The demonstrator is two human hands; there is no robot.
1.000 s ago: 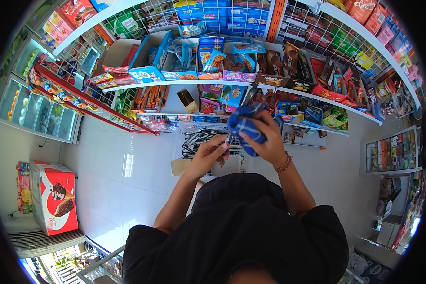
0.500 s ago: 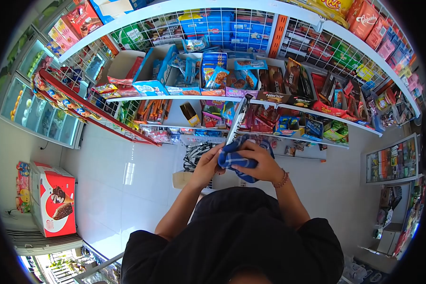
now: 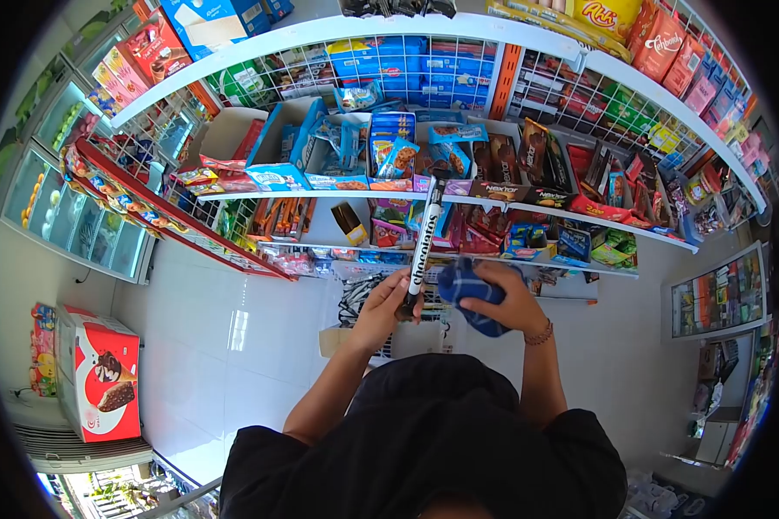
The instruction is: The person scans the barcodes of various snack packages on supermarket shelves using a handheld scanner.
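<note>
Clock positions are taken from the centre of the view, 12 being straight ahead of the person, except where noted.

Left hand (image 3: 388,310): fingers clamped on the lower end of the stick (image 3: 425,238), a black-and-white pack lettered "chocolatos". The stick is at the centre, its top pointing just past 12 o'clock and crossing, in view, the white lip of the shelf (image 3: 329,195).

Right hand (image 3: 506,298): fingers and thumb closed on a bunched blue checked cloth (image 3: 469,290), found at 3 o'clock from the left hand. The cloth is blurred; whether its edge touches the stick cannot be told. A bracelet (image 3: 538,333) circles the right wrist.

Striped packs (image 3: 362,290) lie heaped just beside the left hand, at its 10 o'clock. At 12, boxes of snacks stand in a row on the shelf; a Nextor box (image 3: 519,192) is at 2. A red ice-cream chest (image 3: 104,376) stands at 8, beyond the tiled floor (image 3: 199,346). A glass-fronted cabinet (image 3: 717,294) is at 3.
</note>
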